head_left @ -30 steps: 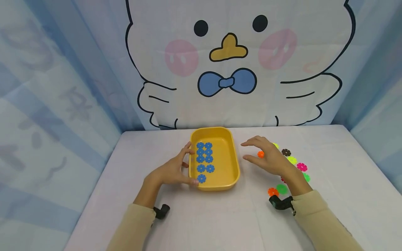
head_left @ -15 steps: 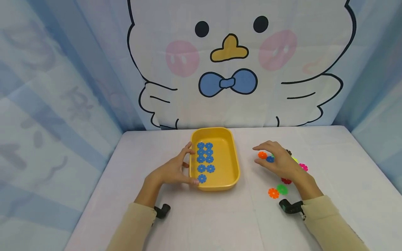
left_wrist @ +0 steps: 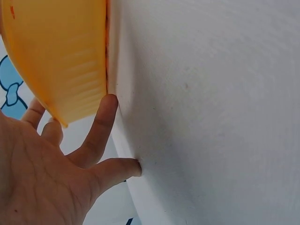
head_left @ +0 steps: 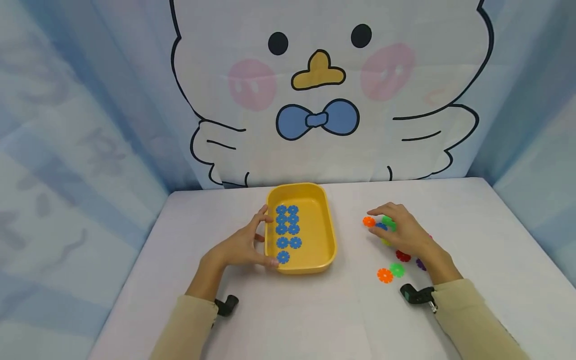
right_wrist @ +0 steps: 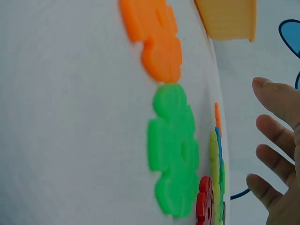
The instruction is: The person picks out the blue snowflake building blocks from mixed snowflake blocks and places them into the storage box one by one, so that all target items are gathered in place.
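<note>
A yellow tray (head_left: 330,235) on the table carries several blue flower-shaped plastic discs (head_left: 282,242) in two columns along its left half. My left hand (head_left: 243,246) rests against the tray's left side, thumb at the near corner and index finger at the rim. In the left wrist view its spread fingers (left_wrist: 101,129) lie by the tray's outer wall. Over the loose discs at the right, my right hand (head_left: 402,232) reaches with thumb and fingers apart. Close to those fingertips are a blue disc (head_left: 381,226), an orange disc (head_left: 368,221) and a green disc (head_left: 388,221).
Nearer me lie a second orange disc (head_left: 385,275), another green disc (head_left: 397,270) and a red disc (head_left: 403,256). A purple disc (head_left: 421,264) is partly hidden by the right wrist. A printed curtain (head_left: 319,155) hangs behind the table.
My right hand has moved rightward from beside the tray to over the loose discs, where the blue one now shows between thumb and fingers. My left hand stays against the tray.
</note>
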A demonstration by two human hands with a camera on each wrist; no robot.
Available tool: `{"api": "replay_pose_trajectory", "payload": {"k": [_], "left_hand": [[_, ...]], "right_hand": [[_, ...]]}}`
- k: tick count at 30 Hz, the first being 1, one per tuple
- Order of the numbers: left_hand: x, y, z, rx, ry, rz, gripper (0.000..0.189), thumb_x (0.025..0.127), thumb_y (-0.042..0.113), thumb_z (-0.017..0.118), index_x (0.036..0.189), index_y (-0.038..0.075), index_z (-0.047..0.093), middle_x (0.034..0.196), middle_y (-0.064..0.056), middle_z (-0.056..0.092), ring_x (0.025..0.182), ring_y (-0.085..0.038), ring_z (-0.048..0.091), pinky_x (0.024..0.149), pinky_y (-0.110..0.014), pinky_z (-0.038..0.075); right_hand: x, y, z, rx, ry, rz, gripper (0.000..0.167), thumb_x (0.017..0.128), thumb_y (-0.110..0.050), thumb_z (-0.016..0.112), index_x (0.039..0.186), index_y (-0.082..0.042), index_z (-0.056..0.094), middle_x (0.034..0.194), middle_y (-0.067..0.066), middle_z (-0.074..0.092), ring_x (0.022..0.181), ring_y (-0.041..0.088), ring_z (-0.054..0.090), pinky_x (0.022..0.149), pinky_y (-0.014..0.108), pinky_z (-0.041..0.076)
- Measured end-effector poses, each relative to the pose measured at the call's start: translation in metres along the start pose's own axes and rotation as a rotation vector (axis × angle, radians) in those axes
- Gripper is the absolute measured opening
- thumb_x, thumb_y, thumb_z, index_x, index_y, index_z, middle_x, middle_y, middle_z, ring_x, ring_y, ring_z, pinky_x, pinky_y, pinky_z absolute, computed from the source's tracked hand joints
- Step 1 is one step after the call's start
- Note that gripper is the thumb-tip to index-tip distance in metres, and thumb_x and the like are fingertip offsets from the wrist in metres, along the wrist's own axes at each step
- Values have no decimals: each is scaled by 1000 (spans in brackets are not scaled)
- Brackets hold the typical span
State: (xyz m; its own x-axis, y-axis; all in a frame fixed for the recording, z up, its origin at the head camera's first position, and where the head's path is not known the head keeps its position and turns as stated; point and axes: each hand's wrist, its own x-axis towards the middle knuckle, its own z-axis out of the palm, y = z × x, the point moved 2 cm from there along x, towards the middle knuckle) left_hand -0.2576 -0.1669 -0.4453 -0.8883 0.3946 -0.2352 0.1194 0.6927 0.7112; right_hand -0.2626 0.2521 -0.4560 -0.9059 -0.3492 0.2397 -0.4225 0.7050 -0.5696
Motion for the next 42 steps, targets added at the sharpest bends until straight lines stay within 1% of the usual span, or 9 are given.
{"api": "replay_pose_trajectory", "payload": {"k": [7,13,16,20,24,28,34,38,42], "left_hand": [[0,-1,0,4,-12,8,118,67,50,94,160,32,22,172,19,3,123,-21,58,99,-43,56],[-3,-1,-1,2,-5,-1,127,66,49,95,163,32,14,170,12,18,122,-21,58,99,-44,55],[-3,-1,0,0,1,1,127,67,50,94,163,31,13,170,10,21,122,-22,59,99,-44,56],[-3,-2,0,-4,-5,6,120,67,49,94,160,31,22,172,17,7,122,-21,58,98,-42,56],[-2,-3,-1,-5,-6,13,119,67,48,95,160,30,22,172,16,6,122,-22,58,97,-42,56],[-1,-3,-1,-2,-1,13,121,67,50,94,161,31,20,172,13,12,122,-21,58,97,-42,56],[-2,-2,-3,-2,-2,1,127,66,51,95,163,34,13,169,8,25,121,-21,59,99,-44,55],[-3,-1,-4,-11,-5,6,125,67,49,94,163,32,15,171,9,19,122,-22,58,99,-44,55],[-5,-1,-3,-7,-8,11,120,68,50,94,161,30,20,172,13,10,121,-21,58,97,-42,56]], "right_hand": [[1,7,-4,-50,-5,64,37,93,-16,77,128,-8,67,130,14,62,118,38,49,101,64,43],[3,9,-7,-91,-36,104,36,95,-21,75,128,-9,68,128,13,62,108,34,52,93,56,50],[3,10,-8,-106,-50,122,35,94,-23,76,125,-8,69,126,14,62,101,32,52,86,50,48],[1,12,-9,-113,-82,150,36,92,-27,79,121,-7,71,127,17,61,109,38,52,95,59,48],[1,14,-9,-112,-125,153,30,91,-28,80,112,-9,74,129,20,59,121,45,49,106,68,39],[2,16,-8,-116,-143,153,25,90,-27,80,108,-9,75,129,22,57,121,46,49,107,68,39],[5,15,-9,-122,-166,172,28,91,-28,79,107,-6,73,128,22,57,120,45,51,107,67,40],[9,11,-8,-131,-195,185,30,91,-29,79,107,-5,70,126,21,58,118,43,50,106,66,42],[11,9,-8,-101,-225,198,30,92,-26,78,109,-6,63,115,15,62,105,35,54,97,57,50]]}}
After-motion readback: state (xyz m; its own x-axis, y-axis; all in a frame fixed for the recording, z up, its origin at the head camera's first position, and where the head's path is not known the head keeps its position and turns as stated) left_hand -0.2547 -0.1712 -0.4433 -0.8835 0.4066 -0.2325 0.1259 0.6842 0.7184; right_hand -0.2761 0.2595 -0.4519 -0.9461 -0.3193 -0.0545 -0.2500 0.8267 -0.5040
